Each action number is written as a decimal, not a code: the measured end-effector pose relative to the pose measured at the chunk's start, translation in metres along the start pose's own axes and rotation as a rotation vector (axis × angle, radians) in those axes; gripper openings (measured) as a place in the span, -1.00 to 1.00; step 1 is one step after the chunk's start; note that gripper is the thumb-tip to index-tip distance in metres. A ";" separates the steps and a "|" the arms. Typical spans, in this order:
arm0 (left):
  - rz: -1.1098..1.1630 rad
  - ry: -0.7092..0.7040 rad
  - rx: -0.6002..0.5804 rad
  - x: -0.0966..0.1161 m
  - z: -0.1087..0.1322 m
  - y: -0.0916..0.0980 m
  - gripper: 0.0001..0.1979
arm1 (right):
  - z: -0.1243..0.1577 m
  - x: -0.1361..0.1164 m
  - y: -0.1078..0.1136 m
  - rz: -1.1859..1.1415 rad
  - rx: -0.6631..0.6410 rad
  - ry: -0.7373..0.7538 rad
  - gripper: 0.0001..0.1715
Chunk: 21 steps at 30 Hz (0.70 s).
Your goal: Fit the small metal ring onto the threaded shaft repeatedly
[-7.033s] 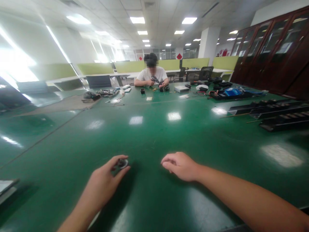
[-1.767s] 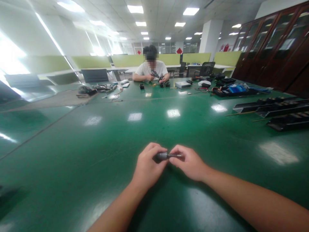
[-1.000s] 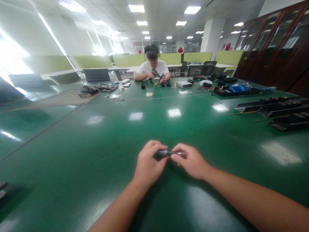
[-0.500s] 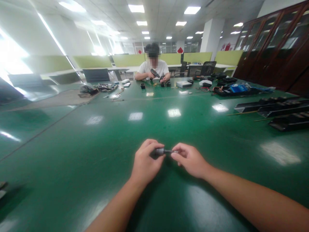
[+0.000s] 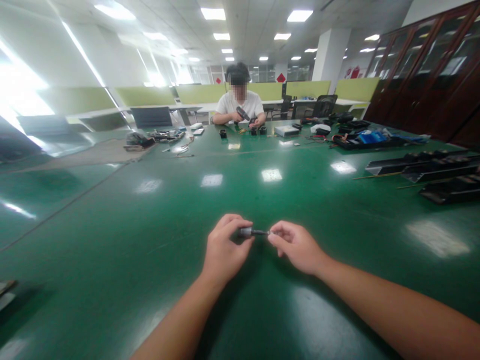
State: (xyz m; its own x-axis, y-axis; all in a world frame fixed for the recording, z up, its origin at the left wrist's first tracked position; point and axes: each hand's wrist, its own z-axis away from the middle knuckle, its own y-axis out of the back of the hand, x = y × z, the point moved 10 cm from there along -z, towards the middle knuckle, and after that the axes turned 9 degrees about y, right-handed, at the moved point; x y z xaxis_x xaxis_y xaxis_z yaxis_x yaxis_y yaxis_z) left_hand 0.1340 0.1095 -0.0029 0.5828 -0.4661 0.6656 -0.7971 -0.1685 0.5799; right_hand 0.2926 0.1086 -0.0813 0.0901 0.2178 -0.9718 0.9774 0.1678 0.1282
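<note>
A small grey cylinder with a thin dark rod (image 5: 258,232) out of its right end is held level, low over the green table. Its exact kind is too small to make out. My left hand (image 5: 226,246) is closed around the cylinder, thumb below and fingers on top, hiding its left end. From the other side, my right hand (image 5: 298,248) pinches the tip of the rod between thumb and forefinger. What lies under those fingertips cannot be seen. A short stretch of rod shows between the two hands.
Across the green table (image 5: 180,200) a person (image 5: 240,102) in a white shirt holds a power drill (image 5: 243,114). Black metal channels (image 5: 431,167) lie at the right, near a blue bundle (image 5: 373,136). Loose parts (image 5: 167,135) lie at the far left.
My hands are slightly farther apart, and a little more of the rod shows between them. Both still hold the piece. The whole view has shifted slightly.
</note>
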 end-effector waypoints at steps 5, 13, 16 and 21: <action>0.005 -0.006 0.016 0.001 0.000 0.003 -0.77 | 0.000 -0.002 -0.001 -0.018 -0.002 0.009 -0.78; 0.004 -0.006 0.025 -0.001 0.000 0.003 -0.79 | 0.000 0.002 -0.001 -0.040 0.002 0.003 -0.77; -0.010 -0.009 0.033 -0.002 -0.001 0.005 -0.80 | 0.000 0.002 -0.002 -0.049 0.003 0.007 -0.76; -0.016 0.128 0.117 -0.026 -0.010 0.020 -0.76 | 0.000 -0.001 0.004 -0.123 0.061 0.022 -0.66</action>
State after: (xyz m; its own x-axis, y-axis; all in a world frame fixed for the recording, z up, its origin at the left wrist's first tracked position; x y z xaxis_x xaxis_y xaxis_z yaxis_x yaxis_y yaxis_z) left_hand 0.1046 0.1270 -0.0035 0.6049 -0.3498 0.7154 -0.7962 -0.2779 0.5373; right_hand 0.2964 0.1090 -0.0796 -0.0342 0.2199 -0.9749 0.9907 0.1356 -0.0042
